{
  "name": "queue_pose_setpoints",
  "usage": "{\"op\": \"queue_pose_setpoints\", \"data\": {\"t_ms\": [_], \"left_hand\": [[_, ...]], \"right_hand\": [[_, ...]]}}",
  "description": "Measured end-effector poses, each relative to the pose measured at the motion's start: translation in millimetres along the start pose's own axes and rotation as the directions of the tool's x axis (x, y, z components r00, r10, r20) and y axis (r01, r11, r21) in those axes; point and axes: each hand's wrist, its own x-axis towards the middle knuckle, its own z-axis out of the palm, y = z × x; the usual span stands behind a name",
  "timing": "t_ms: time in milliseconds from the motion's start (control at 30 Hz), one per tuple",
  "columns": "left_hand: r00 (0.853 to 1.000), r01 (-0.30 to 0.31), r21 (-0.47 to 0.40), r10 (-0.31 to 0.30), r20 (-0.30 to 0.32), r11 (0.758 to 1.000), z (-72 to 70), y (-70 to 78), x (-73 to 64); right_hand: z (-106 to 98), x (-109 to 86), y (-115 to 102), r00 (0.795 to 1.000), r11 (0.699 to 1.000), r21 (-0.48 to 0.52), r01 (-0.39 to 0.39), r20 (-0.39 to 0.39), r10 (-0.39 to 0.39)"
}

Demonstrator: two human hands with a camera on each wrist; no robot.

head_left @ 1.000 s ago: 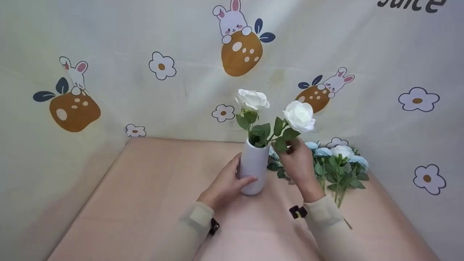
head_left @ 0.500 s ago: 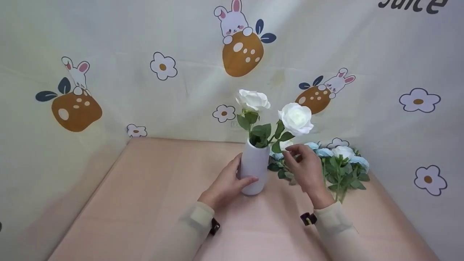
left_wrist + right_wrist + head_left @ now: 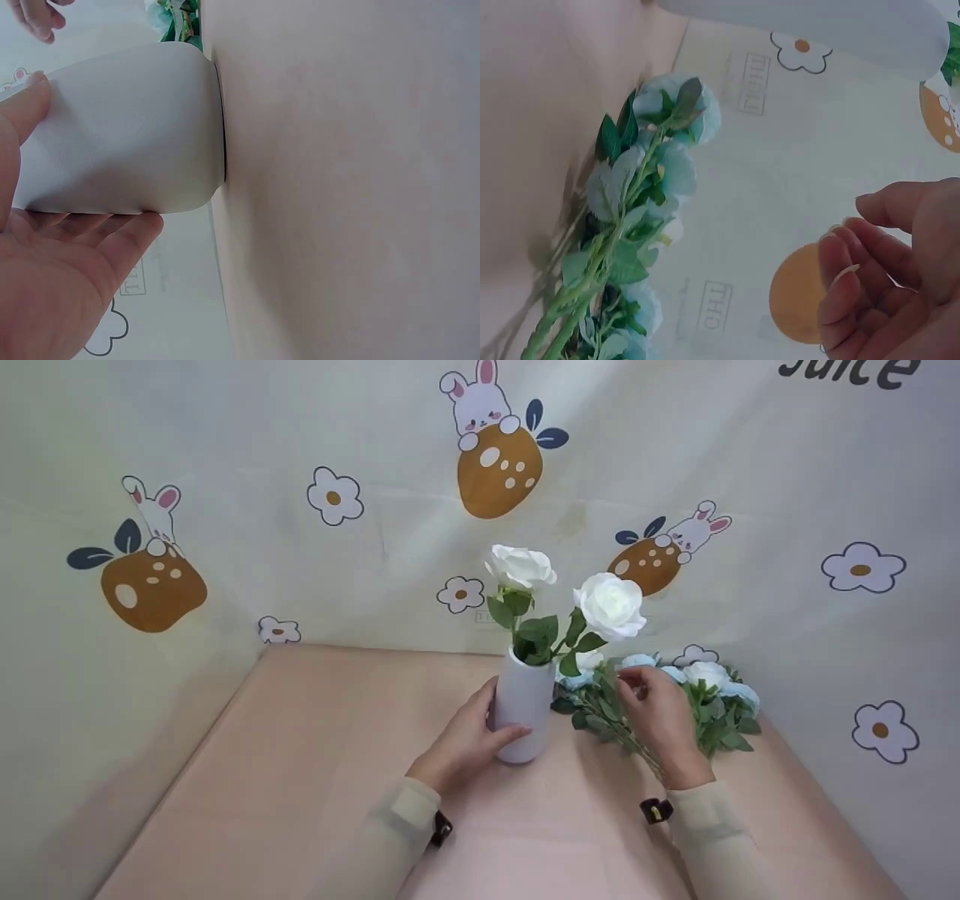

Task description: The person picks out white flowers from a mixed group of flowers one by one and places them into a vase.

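Observation:
A white vase (image 3: 523,709) stands upright on the table. My left hand (image 3: 469,735) grips its lower body, thumb across the front and fingers behind, as the left wrist view also shows on the vase (image 3: 127,135). Two white roses with green leaves rise from its mouth: one rose (image 3: 520,568) nearly upright, the other rose (image 3: 611,606) leaning right. My right hand (image 3: 664,720) hovers right of the vase over the lying flowers, fingers loosely curled. In the right wrist view nothing sits between the fingers of the right hand (image 3: 889,277).
Pale blue and white artificial flowers (image 3: 716,709) lie at the table's back right, their stems (image 3: 577,300) pointing toward the front. The pink-covered table (image 3: 337,780) meets a patterned wall sheet (image 3: 390,532) at the back.
My right hand has let go of the right rose's stem and drawn back to the right. That rose has shifted slightly left and down. The left hand stays on the vase.

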Motion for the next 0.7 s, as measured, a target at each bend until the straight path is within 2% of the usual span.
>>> {"op": "queue_pose_setpoints", "data": {"t_ms": [167,333,467,700], "left_hand": [[1.0,0.013,0.015,-0.013,0.004,1.0,-0.6,0.4,-0.7],[1.0,0.017,0.027,-0.017,0.004,0.999,-1.5,0.6,-1.8],[1.0,0.012,0.027,-0.012,0.005,1.0,-1.6,0.6,-1.7],[0.999,0.032,0.015,-0.033,0.004,0.999,-1.0,1.6,-1.1]], "right_hand": [[-2,4.1,14,0.999,0.997,-0.076,-0.028,0.031,0.031],[0,5.7,30,0.991,0.985,-0.163,-0.062,0.106,0.08],[2,4.7,42,0.976,0.971,-0.222,-0.087,0.176,0.128],[6,5.1,59,0.937,0.942,-0.315,-0.117,0.28,0.209]]}}
